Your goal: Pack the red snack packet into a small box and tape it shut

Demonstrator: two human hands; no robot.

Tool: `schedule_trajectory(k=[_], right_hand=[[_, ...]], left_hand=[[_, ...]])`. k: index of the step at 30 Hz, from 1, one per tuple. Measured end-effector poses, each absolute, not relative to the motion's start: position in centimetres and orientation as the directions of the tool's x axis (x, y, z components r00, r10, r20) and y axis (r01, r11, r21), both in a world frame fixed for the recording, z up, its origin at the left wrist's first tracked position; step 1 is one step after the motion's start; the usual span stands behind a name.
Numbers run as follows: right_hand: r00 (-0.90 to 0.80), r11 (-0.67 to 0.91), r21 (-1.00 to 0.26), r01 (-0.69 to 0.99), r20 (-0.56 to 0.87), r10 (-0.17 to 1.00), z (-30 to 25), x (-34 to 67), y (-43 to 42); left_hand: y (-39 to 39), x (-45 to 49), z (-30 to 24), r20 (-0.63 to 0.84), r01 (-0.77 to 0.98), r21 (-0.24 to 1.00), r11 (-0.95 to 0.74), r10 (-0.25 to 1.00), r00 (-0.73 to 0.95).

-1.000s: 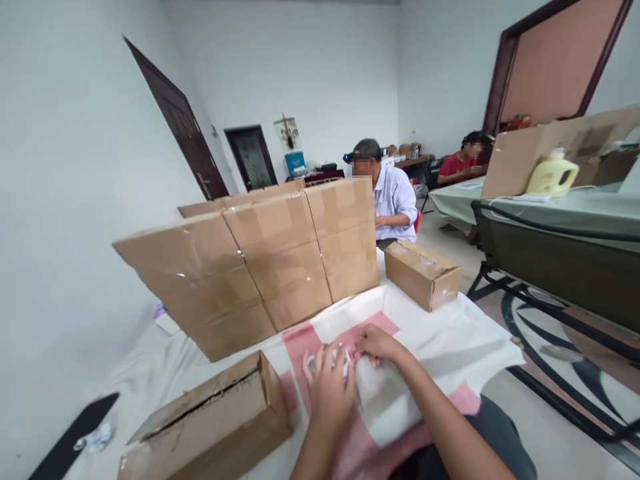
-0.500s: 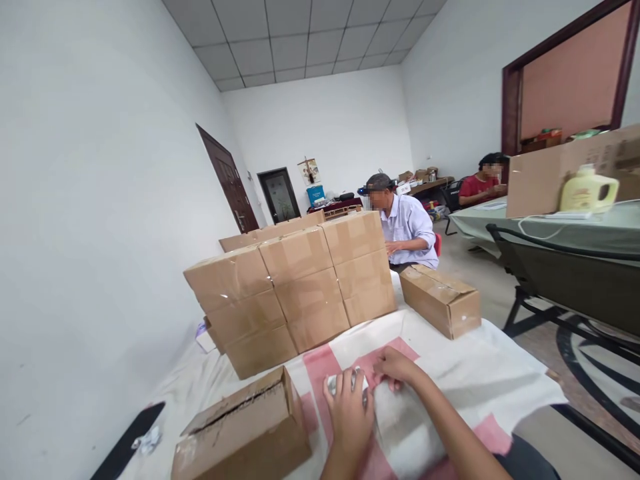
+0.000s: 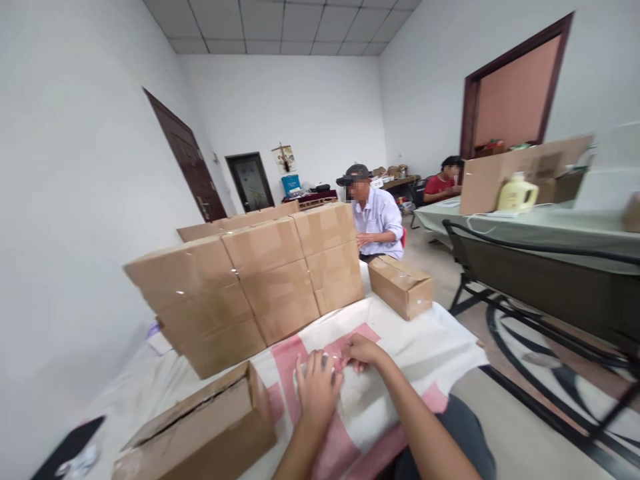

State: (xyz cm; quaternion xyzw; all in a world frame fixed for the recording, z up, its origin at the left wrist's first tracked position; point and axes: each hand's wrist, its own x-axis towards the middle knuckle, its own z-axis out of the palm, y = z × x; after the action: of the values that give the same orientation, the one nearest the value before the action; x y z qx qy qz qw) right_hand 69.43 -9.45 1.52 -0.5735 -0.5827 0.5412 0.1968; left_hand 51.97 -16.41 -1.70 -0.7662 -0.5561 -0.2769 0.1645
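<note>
My left hand (image 3: pixel 314 388) lies palm down on a small white packet (image 3: pixel 324 363) on the white and pink cloth (image 3: pixel 430 347). My right hand (image 3: pixel 363 350) pinches the packet's far right edge, fingers closed on it. A soft white bundle (image 3: pixel 367 400) rests under my right forearm. Both hands sit close together at the table's near middle.
A cardboard box (image 3: pixel 200 433) with a slit lid lies at the near left. Stacked sealed boxes (image 3: pixel 255 280) form a wall behind, one loose box (image 3: pixel 400 285) to the right. A person in a white shirt (image 3: pixel 377 217) sits beyond. A dark cot frame (image 3: pixel 540 267) stands right.
The camera tilted up from the table and then swung a little. My hands stay on the packet in nearly the same pose.
</note>
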Motion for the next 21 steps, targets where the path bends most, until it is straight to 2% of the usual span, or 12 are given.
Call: schedule_trajectory(k=[7,15,21], right_hand=[[-0.256,-0.327,-0.794,0.512,-0.505,0.824,1.1,69.7,-9.1],[-0.292,-0.322,-0.802,0.504,-0.509,0.81,-0.2,69.6,-8.0],[-0.305,-0.31,-0.812,0.495,-0.497,0.813,-0.2,69.7,-7.8]], left_hand=[[-16.3,51.2,-2.0,0.602,0.916,0.046,-0.398,0.743,0.293],[-16.1,50.5,-2.3,0.652,0.885,0.025,-0.466,0.678,0.338],[-16.3,50.7,-1.7,0.655,0.887,0.035,-0.46,0.681,0.327]])
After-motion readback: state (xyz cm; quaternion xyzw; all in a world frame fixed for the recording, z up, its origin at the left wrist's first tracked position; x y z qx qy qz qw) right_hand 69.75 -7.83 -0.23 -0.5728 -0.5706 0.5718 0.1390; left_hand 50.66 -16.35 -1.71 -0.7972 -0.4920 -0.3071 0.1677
